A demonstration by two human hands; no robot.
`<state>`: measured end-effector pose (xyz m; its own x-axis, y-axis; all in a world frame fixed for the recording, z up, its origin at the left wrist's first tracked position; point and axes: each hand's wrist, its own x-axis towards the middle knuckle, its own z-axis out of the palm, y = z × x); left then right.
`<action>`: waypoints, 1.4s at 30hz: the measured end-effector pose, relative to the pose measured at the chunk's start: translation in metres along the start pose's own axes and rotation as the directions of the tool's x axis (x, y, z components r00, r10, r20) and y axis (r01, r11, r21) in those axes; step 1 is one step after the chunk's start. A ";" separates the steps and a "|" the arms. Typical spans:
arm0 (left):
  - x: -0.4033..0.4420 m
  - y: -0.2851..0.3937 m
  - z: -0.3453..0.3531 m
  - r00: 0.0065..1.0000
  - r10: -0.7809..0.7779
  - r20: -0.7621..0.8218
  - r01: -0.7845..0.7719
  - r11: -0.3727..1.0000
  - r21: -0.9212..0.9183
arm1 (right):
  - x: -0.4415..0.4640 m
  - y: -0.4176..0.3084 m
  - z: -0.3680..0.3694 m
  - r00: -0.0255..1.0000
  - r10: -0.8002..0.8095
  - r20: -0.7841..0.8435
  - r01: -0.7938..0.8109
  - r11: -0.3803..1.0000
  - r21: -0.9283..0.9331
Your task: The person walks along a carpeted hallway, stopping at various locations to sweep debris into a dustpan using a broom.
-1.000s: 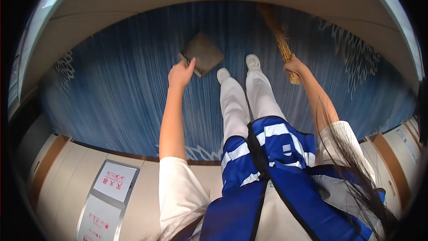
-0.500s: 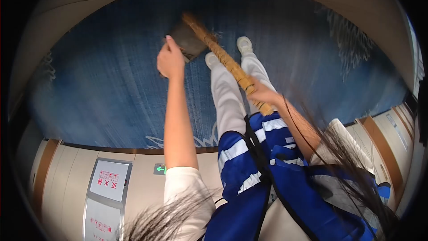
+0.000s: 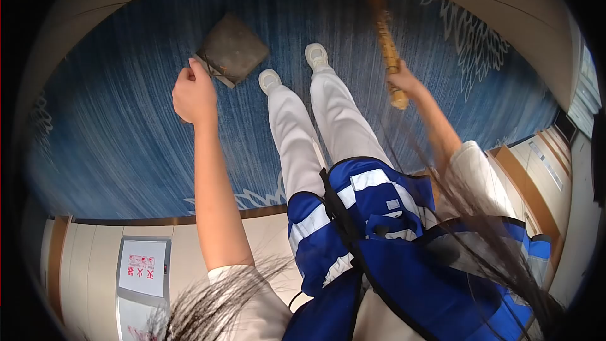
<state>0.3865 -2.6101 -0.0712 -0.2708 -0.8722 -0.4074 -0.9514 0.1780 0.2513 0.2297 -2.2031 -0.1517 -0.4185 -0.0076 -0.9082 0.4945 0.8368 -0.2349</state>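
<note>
My left hand point(image 3: 194, 93) is closed, thumb on top, at the near edge of a grey-brown, square dustpan point(image 3: 233, 49). Its grip on the handle is mostly hidden by the fingers. Well to the right, my right hand point(image 3: 406, 81) wraps round the near end of a bamboo stick point(image 3: 386, 41), jointed and yellow-brown like a broom handle. The stick points away from me, and its far end blurs into the dark at the top of the view.
Blue patterned carpet point(image 3: 145, 126) lies underfoot. My white shoes point(image 3: 269, 80) stand between the dustpan and the stick. Behind me is a cream wall with a fire-extinguisher cabinet point(image 3: 144, 268). Loose hair crosses the lower view.
My right hand has swung the bamboo stick out to the right, from across my legs to beside them. My left hand and the dustpan have shifted left in view.
</note>
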 end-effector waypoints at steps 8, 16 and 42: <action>0.002 -0.005 0.005 0.994 0.051 -0.097 -0.052 0.999 -0.007 | -0.110 -0.016 0.188 0.967 -0.252 0.020 0.253 0.959 -0.125; 0.004 -0.010 0.002 0.995 0.053 -0.090 -0.053 0.999 0.002 | -0.140 -0.050 0.048 0.834 -0.070 0.547 -0.052 0.978 0.204; 0.008 -0.011 0.002 0.985 0.090 -0.149 -0.090 0.996 0.005 | -0.119 -0.084 0.168 0.974 -0.136 0.183 0.149 0.987 -0.061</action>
<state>0.3946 -2.6182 -0.0790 -0.3301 -0.9109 -0.2477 -0.9240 0.2581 0.2823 0.3656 -2.3648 -0.0822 -0.3348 -0.2212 -0.9160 0.3790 0.8584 -0.3458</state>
